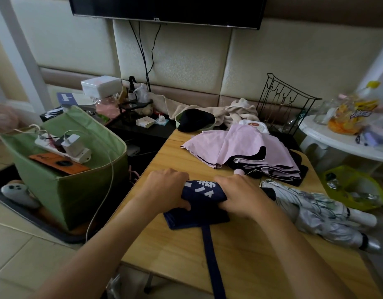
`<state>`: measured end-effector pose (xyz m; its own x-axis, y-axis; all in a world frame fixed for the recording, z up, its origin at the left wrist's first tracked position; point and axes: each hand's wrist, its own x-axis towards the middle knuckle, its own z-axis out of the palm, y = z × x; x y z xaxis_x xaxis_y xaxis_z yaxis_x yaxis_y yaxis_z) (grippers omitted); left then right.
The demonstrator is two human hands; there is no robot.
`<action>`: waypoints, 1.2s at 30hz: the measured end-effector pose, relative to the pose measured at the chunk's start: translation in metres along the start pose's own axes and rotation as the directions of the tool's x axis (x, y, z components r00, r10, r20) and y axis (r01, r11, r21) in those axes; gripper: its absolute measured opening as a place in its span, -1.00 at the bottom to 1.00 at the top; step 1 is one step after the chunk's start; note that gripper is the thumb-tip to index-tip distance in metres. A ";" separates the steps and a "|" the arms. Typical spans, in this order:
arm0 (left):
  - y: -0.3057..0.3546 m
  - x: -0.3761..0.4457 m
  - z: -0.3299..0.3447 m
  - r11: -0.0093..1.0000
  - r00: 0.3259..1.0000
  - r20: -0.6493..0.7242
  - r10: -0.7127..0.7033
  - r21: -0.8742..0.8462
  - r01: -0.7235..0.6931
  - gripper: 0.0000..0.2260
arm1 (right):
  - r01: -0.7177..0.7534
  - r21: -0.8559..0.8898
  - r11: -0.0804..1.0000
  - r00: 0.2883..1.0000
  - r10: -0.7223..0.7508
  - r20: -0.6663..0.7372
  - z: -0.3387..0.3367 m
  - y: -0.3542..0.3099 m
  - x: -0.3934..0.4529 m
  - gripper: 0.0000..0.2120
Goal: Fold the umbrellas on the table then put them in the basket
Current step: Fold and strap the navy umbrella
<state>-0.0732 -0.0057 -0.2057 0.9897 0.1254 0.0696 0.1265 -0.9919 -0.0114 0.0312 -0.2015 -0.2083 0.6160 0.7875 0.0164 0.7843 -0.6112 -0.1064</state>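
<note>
A navy umbrella [202,196] with white characters lies rolled on the wooden table [186,251]. My left hand [166,186] grips its left end and my right hand [240,195] grips its right end, fingers curled over the roll. Its navy strap [212,262] trails toward me across the table. A pink umbrella [240,147] with black lining lies loosely spread at the far side. A white floral umbrella [320,214] lies collapsed at the right edge. The green fabric basket [78,186] stands on the floor to the left.
Inside the basket lie a power strip with a charger [72,145] and an orange box [56,164]. A black wire rack [281,102], a black cap [194,119] and beige cloth sit behind the table. A white side table [337,137] with snacks stands at the right.
</note>
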 end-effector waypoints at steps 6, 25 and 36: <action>-0.002 0.003 -0.002 0.999 1.000 0.009 -0.020 -0.032 0.021 -0.62 | -0.030 -0.081 0.996 0.981 0.014 -0.195 -0.003 -0.006 0.002 -0.66; 0.003 -0.008 0.002 0.993 0.988 -0.105 0.117 -0.024 -0.120 -0.58 | -0.165 0.048 0.985 0.974 0.156 0.162 -0.023 -0.003 -0.007 -0.76; -0.002 0.001 -0.002 0.995 0.995 0.043 0.088 -0.053 -0.085 -0.68 | 0.020 0.035 0.999 0.992 -0.024 0.127 -0.026 -0.031 -0.001 -0.20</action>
<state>-0.0723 -0.0039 -0.2038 0.9989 0.0386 0.0252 0.0377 -0.9987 0.0355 0.0085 -0.1855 -0.1789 0.5826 0.8057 -0.1070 0.7933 -0.5923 -0.1410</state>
